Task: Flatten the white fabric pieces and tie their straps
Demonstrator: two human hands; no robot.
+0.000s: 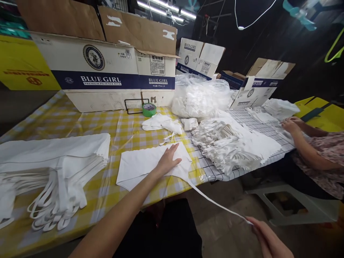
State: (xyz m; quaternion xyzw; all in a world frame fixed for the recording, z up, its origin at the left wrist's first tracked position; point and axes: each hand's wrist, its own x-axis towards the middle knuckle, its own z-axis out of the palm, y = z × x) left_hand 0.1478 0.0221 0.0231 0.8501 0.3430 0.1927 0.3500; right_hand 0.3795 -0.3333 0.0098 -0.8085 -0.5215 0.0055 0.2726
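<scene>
A white fabric garment piece (139, 161) with a long narrow strap (215, 203) lies on the yellow checked tablecloth in front of me. My left hand (169, 160) rests on its right part, palm down with the fingers spread. At the lower right my right hand (267, 234) pinches the end of the strap between thumb and fingers. The strap stretches past the table edge to that hand, sagging slightly. On the left lies a stack of similar white pieces (88, 157), their straps hanging in loops. A heap of white strapped pieces (228, 143) spreads to the right.
Behind stand BLUE GIRL cartons (113, 68), a roll of green tape (149, 110), a black wire frame (134, 102) and a plastic bag of white items (200, 95). Small white cloth pieces (161, 123) lie nearer. On the right, another person's hands (291, 125) touch white fabric.
</scene>
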